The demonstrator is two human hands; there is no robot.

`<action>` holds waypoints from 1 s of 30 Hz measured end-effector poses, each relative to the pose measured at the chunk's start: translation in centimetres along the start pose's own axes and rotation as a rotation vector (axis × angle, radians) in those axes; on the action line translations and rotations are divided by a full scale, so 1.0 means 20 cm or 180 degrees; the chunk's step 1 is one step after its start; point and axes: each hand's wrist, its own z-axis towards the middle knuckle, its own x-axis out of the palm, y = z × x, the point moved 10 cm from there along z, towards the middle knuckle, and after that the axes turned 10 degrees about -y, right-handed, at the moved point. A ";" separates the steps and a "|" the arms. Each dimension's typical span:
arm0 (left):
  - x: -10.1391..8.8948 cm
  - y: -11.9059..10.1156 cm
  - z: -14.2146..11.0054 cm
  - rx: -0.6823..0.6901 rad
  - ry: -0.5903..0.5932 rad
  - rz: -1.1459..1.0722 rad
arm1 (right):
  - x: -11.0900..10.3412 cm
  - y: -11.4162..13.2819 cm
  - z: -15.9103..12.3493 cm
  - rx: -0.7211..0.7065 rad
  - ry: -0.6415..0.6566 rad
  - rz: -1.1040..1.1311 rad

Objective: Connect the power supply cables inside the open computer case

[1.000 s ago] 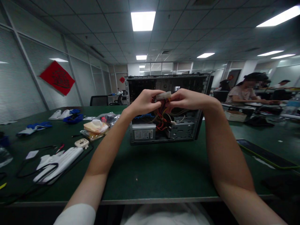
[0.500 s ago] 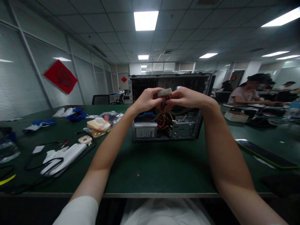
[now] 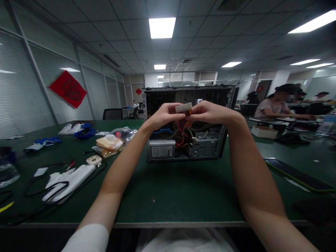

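An open computer case (image 3: 190, 160) stands on the green table, its inside turned toward me. In front of its opening, my left hand (image 3: 165, 114) pinches a whitish multi-pin power connector (image 3: 184, 107) from the left. My right hand (image 3: 207, 112) has its fingers closed at the connector's right end, around the coloured wires just below it. Red, yellow and black wires (image 3: 181, 131) run down from there into the case. At the case's lower left sits a silver power supply (image 3: 161, 149); a grey metal drive cage (image 3: 204, 147) is at the lower right.
On the green table (image 3: 168, 206), a white power strip (image 3: 69, 183) with black cords, a plug adapter (image 3: 93, 160) and plastic bags (image 3: 110, 143) lie to the left. Blue-and-white gloves (image 3: 43, 143) are farther off. A dark flat panel (image 3: 299, 175) lies right. Another person (image 3: 273, 105) sits beyond.
The connector has tilted slightly between my fingers and shows its side more plainly. Both hands keep their hold in front of the case. The whole view has shifted a little.
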 end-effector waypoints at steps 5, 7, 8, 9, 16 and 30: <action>0.00 -0.01 0.00 0.0055 0.0059 0.0175 | 0.01 0.05 0.00 -0.0168 0.0054 -0.0165; -0.01 -0.02 0.00 0.0135 0.0061 0.0290 | 0.01 0.07 0.00 -0.0232 0.0039 -0.0222; -0.02 -0.02 0.00 0.0182 0.0051 0.0368 | 0.01 0.07 0.00 -0.0242 0.0037 -0.0227; -0.03 -0.03 0.00 0.0233 0.0035 0.0459 | 0.01 0.07 0.00 -0.0236 0.0041 -0.0223; -0.03 -0.03 0.00 0.0258 -0.0027 0.0529 | 0.00 0.04 0.00 -0.0151 -0.0048 -0.0237; 0.02 -0.02 -0.02 0.0217 0.0197 0.0162 | 0.04 0.04 -0.01 -0.0044 0.0245 0.0092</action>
